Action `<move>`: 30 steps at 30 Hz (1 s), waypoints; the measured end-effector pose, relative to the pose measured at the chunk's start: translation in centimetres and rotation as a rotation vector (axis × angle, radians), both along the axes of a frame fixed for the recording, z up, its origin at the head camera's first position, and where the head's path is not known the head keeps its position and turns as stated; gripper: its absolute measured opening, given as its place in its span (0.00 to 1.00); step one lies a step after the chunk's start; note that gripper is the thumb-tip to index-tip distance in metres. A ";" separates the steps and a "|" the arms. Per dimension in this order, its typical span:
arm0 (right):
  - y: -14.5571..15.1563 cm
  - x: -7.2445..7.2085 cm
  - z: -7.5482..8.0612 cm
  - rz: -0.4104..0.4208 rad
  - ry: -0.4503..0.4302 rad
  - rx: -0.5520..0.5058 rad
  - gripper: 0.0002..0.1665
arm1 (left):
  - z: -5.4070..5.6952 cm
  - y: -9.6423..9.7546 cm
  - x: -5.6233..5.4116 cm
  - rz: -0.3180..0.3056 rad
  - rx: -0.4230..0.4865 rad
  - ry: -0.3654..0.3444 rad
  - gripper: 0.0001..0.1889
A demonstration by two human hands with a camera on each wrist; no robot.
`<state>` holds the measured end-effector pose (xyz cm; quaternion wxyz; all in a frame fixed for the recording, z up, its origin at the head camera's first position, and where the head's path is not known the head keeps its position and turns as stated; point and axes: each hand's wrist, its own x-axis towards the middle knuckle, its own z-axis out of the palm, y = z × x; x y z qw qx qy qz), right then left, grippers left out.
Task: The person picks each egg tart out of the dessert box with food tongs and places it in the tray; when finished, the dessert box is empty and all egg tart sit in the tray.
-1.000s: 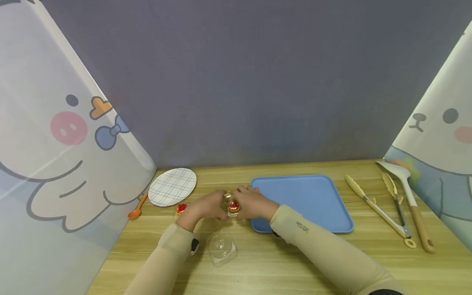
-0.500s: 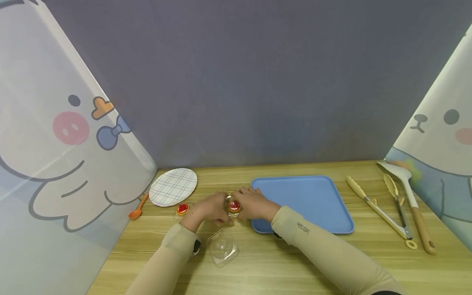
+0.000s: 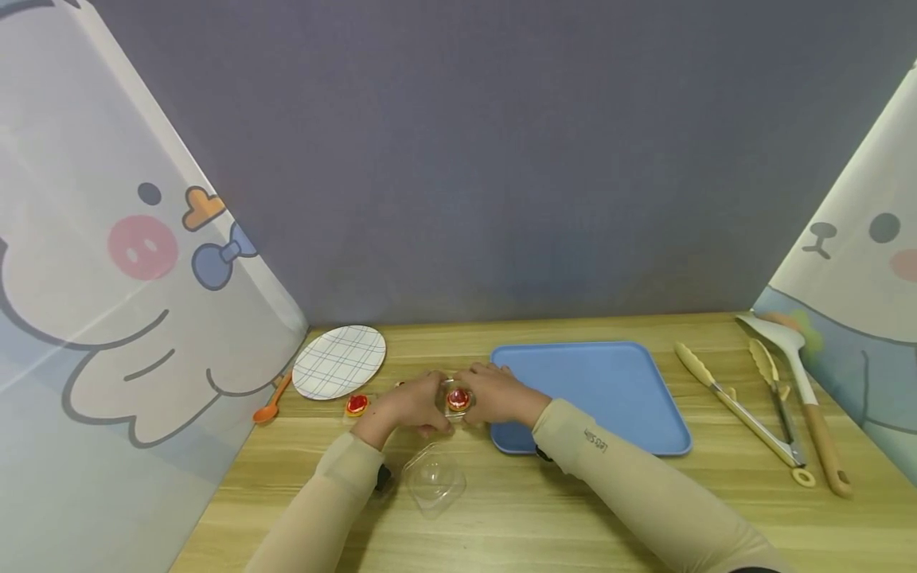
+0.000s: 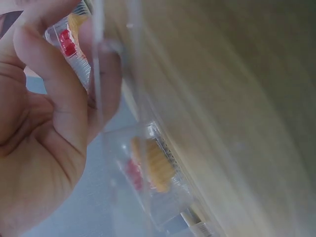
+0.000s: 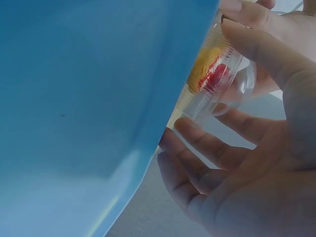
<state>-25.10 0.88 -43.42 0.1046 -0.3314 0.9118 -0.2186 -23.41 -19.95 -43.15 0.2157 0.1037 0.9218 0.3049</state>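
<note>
A small tart with red topping (image 3: 458, 399) sits in a clear plastic box (image 3: 456, 415) between the two hands on the wooden table. My left hand (image 3: 419, 400) holds the box's left side. From the right, my right hand (image 3: 499, 395) holds the opposite side, with thumb and fingers around the box edges in the right wrist view. There the tart (image 5: 212, 74) shows through the ribbed plastic wall. A second red-topped tart (image 3: 357, 404) lies in clear plastic left of my left hand. Nearer the body rests a clear domed plastic piece (image 3: 433, 481).
A blue tray (image 3: 587, 390) lies right of the hands. At the back left are a checked plate (image 3: 340, 362) and an orange spoon (image 3: 267, 412). Tongs (image 3: 738, 414) and a white turner with a wooden handle (image 3: 824, 446) lie far right. Behind stands a grey wall (image 3: 530, 159).
Both hands stay at the tart's box with almost no movement. The whole head view shifts slightly to the right.
</note>
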 end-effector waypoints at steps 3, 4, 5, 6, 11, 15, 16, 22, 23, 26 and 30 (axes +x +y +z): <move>0.0 0.0 0.0 0.005 -0.001 -0.010 0.46 | 0.0 0.0 0.0 -0.022 -0.007 0.009 0.53; 0.0 0.0 0.0 0.008 0.000 -0.013 0.45 | 0.0 0.1 0.0 -0.032 -0.007 0.014 0.53; 0.0 0.0 0.0 0.008 0.003 -0.017 0.45 | -0.1 0.1 0.0 -0.041 -0.008 0.020 0.54; 0.0 -0.1 0.0 0.010 0.006 -0.020 0.44 | 0.0 0.1 0.0 -0.050 -0.008 0.024 0.54; -0.1 0.0 0.1 0.015 0.006 -0.026 0.45 | 0.2 0.2 0.1 -0.067 -0.018 0.033 0.52; -0.1 0.0 0.3 0.021 -0.023 -0.026 0.46 | 0.2 0.1 0.1 -0.065 -0.028 0.031 0.52; -0.1 0.0 0.3 0.024 -0.033 -0.029 0.46 | 0.2 0.1 0.0 -0.064 -0.030 0.030 0.51; 0.2 -0.6 0.3 0.072 -0.067 -0.076 0.44 | -0.2 -0.2 -0.4 -0.064 -0.026 0.042 0.40; 0.2 -0.7 0.3 0.081 -0.074 -0.087 0.44 | -0.3 -0.2 -0.5 -0.065 -0.024 0.046 0.39; 0.5 -1.0 0.4 0.098 -0.107 -0.117 0.45 | -0.4 -0.3 -0.7 -0.061 -0.015 0.049 0.37; 0.7 -1.4 0.6 0.094 -0.169 -0.130 0.47 | -0.5 -0.4 -0.8 -0.050 -0.014 0.035 0.38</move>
